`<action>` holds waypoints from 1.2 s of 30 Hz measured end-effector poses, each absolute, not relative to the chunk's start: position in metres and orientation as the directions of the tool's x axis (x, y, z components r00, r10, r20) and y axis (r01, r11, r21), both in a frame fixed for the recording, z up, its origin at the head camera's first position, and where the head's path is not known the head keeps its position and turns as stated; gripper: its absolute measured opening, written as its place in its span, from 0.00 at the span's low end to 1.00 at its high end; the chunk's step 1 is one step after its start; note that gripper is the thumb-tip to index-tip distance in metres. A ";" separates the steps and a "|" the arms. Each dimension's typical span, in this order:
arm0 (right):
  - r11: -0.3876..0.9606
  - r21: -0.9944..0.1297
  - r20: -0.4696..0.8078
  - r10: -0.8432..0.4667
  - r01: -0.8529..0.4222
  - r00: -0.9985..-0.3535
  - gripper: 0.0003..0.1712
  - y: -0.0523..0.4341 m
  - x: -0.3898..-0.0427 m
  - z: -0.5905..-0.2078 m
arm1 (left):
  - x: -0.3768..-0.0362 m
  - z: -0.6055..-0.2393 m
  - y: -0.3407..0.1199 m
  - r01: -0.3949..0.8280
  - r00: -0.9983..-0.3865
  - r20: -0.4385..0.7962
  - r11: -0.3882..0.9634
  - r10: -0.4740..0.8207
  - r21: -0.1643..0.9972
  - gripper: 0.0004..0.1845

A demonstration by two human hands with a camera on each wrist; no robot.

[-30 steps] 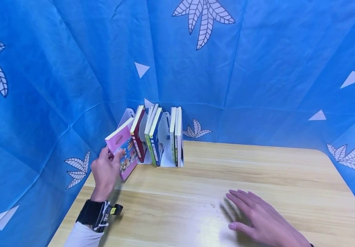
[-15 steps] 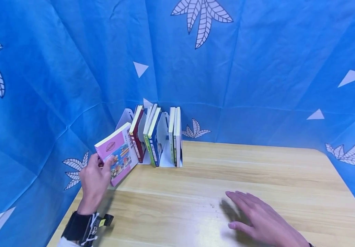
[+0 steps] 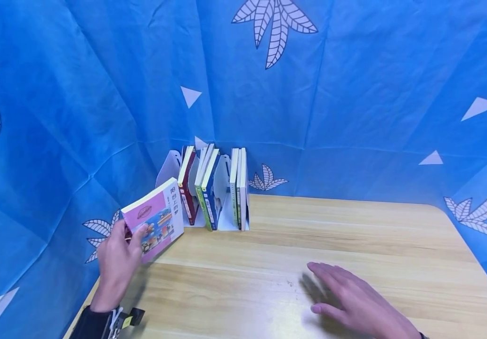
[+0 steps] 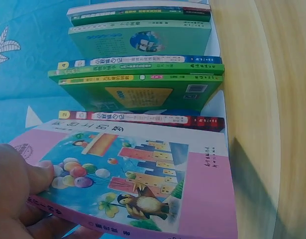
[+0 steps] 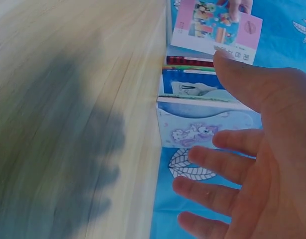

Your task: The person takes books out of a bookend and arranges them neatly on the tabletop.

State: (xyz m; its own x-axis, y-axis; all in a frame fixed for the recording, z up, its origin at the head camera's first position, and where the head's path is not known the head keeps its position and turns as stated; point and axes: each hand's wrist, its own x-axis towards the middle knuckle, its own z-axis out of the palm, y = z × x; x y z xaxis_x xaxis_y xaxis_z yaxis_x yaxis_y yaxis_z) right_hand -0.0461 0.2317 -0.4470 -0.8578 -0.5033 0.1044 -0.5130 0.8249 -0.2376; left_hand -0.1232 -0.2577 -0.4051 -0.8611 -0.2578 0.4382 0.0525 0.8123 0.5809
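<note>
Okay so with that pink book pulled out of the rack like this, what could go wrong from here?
1. The left hand holds the pink book only near one corner, thumb on the cover, so that grip could slip and the tilted book might drop at the table edge.
2. The remaining books already lean left in the white rack; they may topple further.
3. The right hand hovers open, far from the book, so it could not catch it.

We see a light wooden counter [image 3: 353, 245] filling the lower half of the frame. At its far left corner stands a white book rack [image 3: 222, 219], with a row of upright books [image 3: 209, 188] set in it.
</note>
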 end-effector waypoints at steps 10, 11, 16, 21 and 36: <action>0.827 -0.266 0.094 -0.488 -0.494 -0.868 0.46 0.224 -0.048 -0.446 | -0.111 -0.403 -0.258 0.149 -0.824 0.543 0.864 -0.160 0.481 0.21; 0.828 -0.273 0.091 -0.484 -0.490 -0.870 0.46 0.223 -0.049 -0.445 | -0.111 -0.403 -0.258 0.158 -0.818 0.555 0.867 -0.154 0.473 0.21; 0.831 -0.321 0.047 -0.466 -0.455 -0.884 0.48 0.221 -0.049 -0.444 | -0.107 -0.405 -0.257 0.205 -0.790 0.601 0.871 -0.122 0.447 0.21; 0.825 -0.339 0.062 -0.459 -0.452 -0.886 0.46 0.220 -0.050 -0.446 | -0.104 -0.406 -0.254 0.254 -0.777 0.622 0.856 -0.096 0.450 0.21; 0.771 -0.414 0.178 -0.452 -0.483 -0.874 0.41 0.218 -0.063 -0.451 | -0.091 -0.398 -0.232 0.256 -0.827 0.546 0.772 -0.137 0.582 0.18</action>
State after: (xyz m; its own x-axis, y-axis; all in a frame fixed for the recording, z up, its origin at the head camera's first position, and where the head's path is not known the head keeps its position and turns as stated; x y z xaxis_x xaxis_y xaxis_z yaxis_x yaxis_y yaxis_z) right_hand -0.0634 0.2176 -0.4510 -0.8739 -0.4523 0.1780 -0.4835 0.7711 -0.4144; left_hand -0.0912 -0.2319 -0.3979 -0.8269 -0.1365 0.5455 0.2562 0.7721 0.5816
